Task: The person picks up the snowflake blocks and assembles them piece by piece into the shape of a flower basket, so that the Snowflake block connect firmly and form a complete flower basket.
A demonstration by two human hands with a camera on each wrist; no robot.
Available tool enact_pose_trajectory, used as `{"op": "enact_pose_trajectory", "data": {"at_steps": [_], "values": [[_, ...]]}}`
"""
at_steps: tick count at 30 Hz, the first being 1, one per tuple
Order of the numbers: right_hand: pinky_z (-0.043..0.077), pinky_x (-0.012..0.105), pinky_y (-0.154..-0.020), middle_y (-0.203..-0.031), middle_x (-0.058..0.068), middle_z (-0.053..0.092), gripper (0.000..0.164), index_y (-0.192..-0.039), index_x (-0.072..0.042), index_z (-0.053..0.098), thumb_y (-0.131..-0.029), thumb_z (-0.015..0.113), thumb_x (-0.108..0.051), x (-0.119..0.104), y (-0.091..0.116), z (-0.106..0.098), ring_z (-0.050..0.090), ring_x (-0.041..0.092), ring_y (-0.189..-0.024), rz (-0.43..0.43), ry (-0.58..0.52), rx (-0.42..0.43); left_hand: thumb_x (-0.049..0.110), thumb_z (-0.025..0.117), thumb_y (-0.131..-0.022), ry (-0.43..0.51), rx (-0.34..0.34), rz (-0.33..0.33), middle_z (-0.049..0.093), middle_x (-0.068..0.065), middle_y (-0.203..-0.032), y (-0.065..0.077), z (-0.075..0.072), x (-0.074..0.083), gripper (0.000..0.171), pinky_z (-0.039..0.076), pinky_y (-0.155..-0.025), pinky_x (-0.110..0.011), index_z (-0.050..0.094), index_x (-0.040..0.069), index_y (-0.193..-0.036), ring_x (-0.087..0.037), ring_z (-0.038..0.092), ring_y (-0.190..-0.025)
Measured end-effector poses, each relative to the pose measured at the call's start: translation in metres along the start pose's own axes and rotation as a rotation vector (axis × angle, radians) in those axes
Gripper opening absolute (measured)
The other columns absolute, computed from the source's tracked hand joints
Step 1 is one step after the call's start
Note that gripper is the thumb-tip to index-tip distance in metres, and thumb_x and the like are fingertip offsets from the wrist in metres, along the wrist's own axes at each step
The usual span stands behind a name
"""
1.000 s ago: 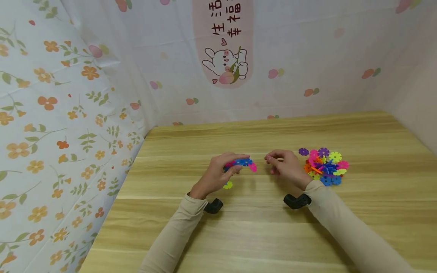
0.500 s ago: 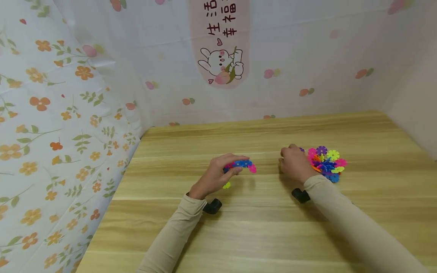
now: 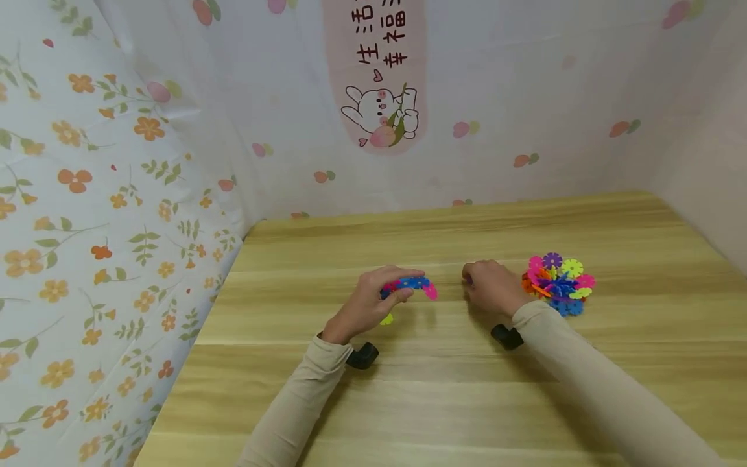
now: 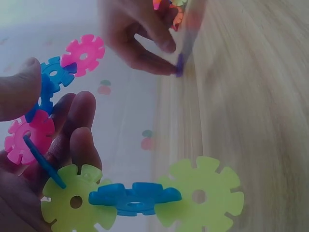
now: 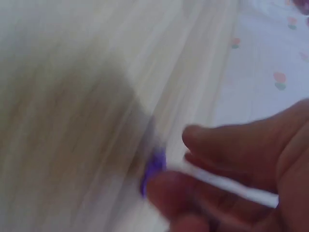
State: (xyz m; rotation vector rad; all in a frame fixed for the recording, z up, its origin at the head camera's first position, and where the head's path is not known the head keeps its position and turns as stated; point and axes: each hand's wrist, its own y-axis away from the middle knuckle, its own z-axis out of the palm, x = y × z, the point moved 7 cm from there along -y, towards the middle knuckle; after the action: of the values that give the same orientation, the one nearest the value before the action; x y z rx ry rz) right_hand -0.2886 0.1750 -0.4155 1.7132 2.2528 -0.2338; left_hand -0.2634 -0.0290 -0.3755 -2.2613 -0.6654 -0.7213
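My left hand (image 3: 373, 301) grips a chain of notched plastic snowflake discs, thumb on one side and fingers on the other. In the left wrist view the chain has a pink end disc (image 4: 83, 55), blue discs (image 4: 57, 72), another pink disc (image 4: 30, 137), then yellow discs (image 4: 200, 195) joined by a blue one (image 4: 135, 198). My right hand (image 3: 493, 285) stands a little to the right, low over the table, fingers curled. At its fingertips is a purple snowflake disc (image 4: 179, 66), blurred and partly behind a finger in the right wrist view.
A pile of mixed snowflake discs (image 3: 560, 285) lies right of my right hand, in pink, purple, yellow, orange and blue. The wooden table (image 3: 432, 402) meets a printed cloth (image 3: 502, 97) at the back and a floral cloth (image 3: 117, 259) at the left.
My right hand went right to the lone purple disc beside the pile, took it and came back left with it. The left hand stays nearly still with the chain.
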Motion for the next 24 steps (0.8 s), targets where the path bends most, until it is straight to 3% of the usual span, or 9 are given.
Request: {"op": "enact_pose_trajectory", "data": {"at_steps": [3, 5, 10, 16, 20, 24], "values": [[0.058, 0.05, -0.088, -0.104, 0.018, 0.074, 0.021, -0.106, 0.001, 0.071, -0.085, 0.071, -0.002, -0.01, 0.003, -0.002, 0.07, 0.033, -0.097, -0.114, -0.075, 0.02, 0.006, 0.065, -0.096, 0.011, 0.006, -0.001, 0.071, -0.008, -0.124, -0.002, -0.004, -0.002, 0.036, 0.057, -0.082, -0.023, 0.066, 0.01, -0.132, -0.024, 0.074, -0.086], [0.057, 0.051, -0.092, -0.106, 0.017, 0.074, 0.024, -0.107, 0.0, 0.071, -0.084, 0.073, 0.0, -0.01, 0.002, -0.001, 0.07, 0.034, -0.101, -0.141, -0.119, 0.019, 0.008, 0.064, -0.097, 0.025, 0.006, -0.001, 0.07, -0.009, -0.125, -0.003, -0.004, -0.004, 0.036, 0.058, -0.083, -0.025, 0.065, 0.01, -0.133, -0.026, 0.074, -0.086], [0.058, 0.048, -0.087, -0.102, 0.016, 0.073, 0.024, -0.106, 0.001, 0.072, -0.082, 0.076, -0.001, -0.005, -0.001, 0.0, 0.069, 0.03, -0.094, -0.13, -0.134, 0.053, 0.012, 0.063, -0.098, 0.052, 0.006, -0.02, 0.07, -0.007, -0.123, -0.001, -0.001, -0.008, 0.035, 0.058, -0.077, -0.029, 0.065, 0.013, -0.133, -0.027, 0.073, -0.081], [0.054, 0.046, -0.084, -0.095, 0.015, 0.069, 0.019, -0.097, 0.0, 0.074, -0.082, 0.08, -0.008, 0.004, -0.004, 0.004, 0.061, 0.026, -0.086, -0.073, -0.098, 0.024, 0.014, 0.061, -0.099, 0.063, -0.003, -0.058, 0.072, -0.007, -0.111, 0.002, 0.001, -0.009, 0.035, 0.052, -0.07, -0.023, 0.064, 0.015, -0.134, -0.026, 0.069, -0.079], [0.054, 0.04, -0.078, -0.093, 0.012, 0.07, 0.018, -0.093, -0.005, 0.069, -0.08, 0.081, -0.005, 0.007, -0.004, 0.007, 0.062, 0.023, -0.084, -0.088, -0.183, -0.007, 0.017, 0.06, -0.1, 0.077, -0.004, -0.075, 0.071, -0.006, -0.117, 0.002, 0.001, -0.01, 0.035, 0.052, -0.07, -0.022, 0.064, 0.014, -0.135, -0.027, 0.07, -0.08], [0.053, 0.03, -0.067, -0.09, 0.009, 0.068, 0.014, -0.093, -0.005, 0.065, -0.084, 0.076, -0.002, 0.008, -0.002, 0.014, 0.06, 0.018, -0.079, -0.072, -0.399, -0.096, 0.017, 0.059, -0.101, 0.092, -0.001, -0.08, 0.07, -0.007, -0.122, 0.002, 0.002, -0.01, 0.035, 0.05, -0.068, -0.022, 0.064, 0.012, -0.135, -0.029, 0.071, -0.08]]}}
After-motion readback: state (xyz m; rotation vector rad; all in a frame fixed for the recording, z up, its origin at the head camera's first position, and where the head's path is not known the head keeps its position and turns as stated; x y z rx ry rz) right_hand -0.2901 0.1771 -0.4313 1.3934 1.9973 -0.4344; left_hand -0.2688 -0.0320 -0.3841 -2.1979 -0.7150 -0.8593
